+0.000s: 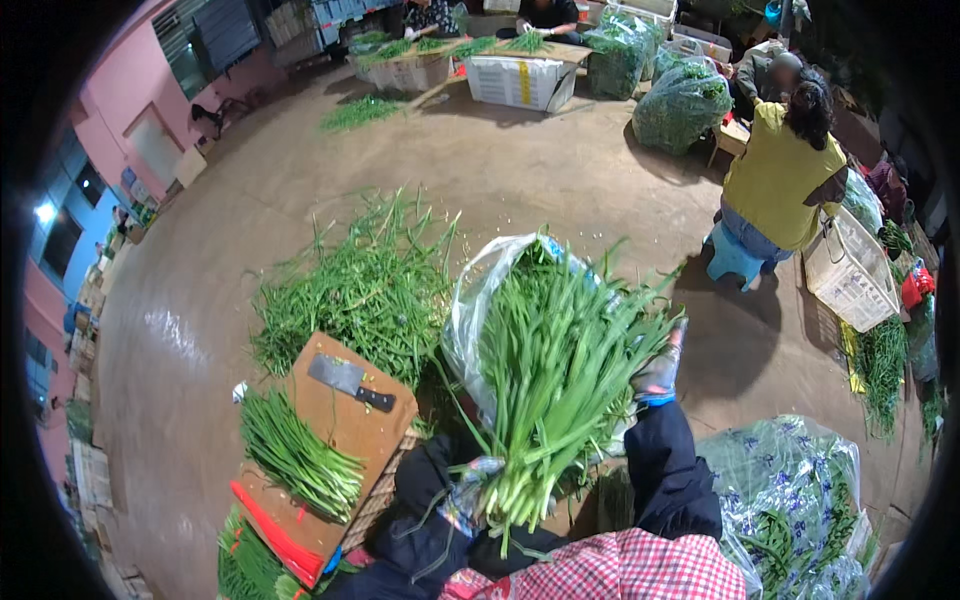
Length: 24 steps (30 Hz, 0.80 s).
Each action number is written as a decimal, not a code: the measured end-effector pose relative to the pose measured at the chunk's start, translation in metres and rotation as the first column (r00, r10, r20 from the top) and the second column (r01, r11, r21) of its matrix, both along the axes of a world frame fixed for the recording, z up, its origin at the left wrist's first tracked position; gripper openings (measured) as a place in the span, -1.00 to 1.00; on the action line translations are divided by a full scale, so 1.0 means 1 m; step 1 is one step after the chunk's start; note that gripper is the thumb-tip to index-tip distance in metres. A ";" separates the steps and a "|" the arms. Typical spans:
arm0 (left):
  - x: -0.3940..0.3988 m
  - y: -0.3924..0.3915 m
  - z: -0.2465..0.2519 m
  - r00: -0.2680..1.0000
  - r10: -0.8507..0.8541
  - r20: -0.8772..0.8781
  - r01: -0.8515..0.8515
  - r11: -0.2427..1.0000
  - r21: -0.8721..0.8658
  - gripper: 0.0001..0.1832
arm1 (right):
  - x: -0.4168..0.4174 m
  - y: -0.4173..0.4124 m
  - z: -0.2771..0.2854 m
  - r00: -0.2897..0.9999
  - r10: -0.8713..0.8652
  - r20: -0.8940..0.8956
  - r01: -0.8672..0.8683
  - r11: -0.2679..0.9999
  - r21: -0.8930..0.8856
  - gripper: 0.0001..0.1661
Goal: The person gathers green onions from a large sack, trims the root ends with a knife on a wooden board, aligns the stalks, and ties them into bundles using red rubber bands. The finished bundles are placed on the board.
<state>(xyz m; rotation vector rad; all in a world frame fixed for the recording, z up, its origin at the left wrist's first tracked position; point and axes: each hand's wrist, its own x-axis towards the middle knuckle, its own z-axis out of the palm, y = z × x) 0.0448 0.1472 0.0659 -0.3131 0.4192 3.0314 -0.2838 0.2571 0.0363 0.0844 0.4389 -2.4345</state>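
A large bunch of green leafy stalks, likely chives or garlic greens [555, 375], slants across my lap with its pale stem ends toward me. Near those ends, my left hand [469, 491] in a thin glove grips the bunch. My right hand [660, 367], also gloved, rests against the leaves on the right side; leaves partly hide its fingers. Behind and under the bunch, a clear plastic bag [469, 315] gapes with greens inside. To the left, a wooden board [330, 420] carries a cleaver [349, 382], a neat bundle of greens [300, 454] and red strips [277, 536].
Loose greens [360, 292] are heaped on the floor beyond the board. At my right stands a filled plastic bag [787, 502]. A person in a yellow top [784, 172] sits on a blue stool [731, 255] near a white crate [847, 270]. Other people work at a far table [517, 51].
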 end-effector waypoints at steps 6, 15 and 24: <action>-0.005 -0.049 -0.010 0.986 0.162 0.025 -0.162 0.938 0.307 -0.60 | 0.064 0.037 -0.044 0.981 -0.161 0.109 0.106 0.914 0.391 0.09; -0.013 -0.054 -0.018 0.965 0.121 0.232 -0.090 0.986 -0.138 -0.61 | 0.199 0.002 0.001 0.749 0.662 0.002 -0.659 0.745 0.102 0.01; 0.052 -0.034 -0.068 0.939 -0.203 -0.279 -0.148 0.494 -0.857 -0.56 | 0.162 -0.026 0.019 0.815 0.578 0.029 -0.578 0.811 0.091 -0.42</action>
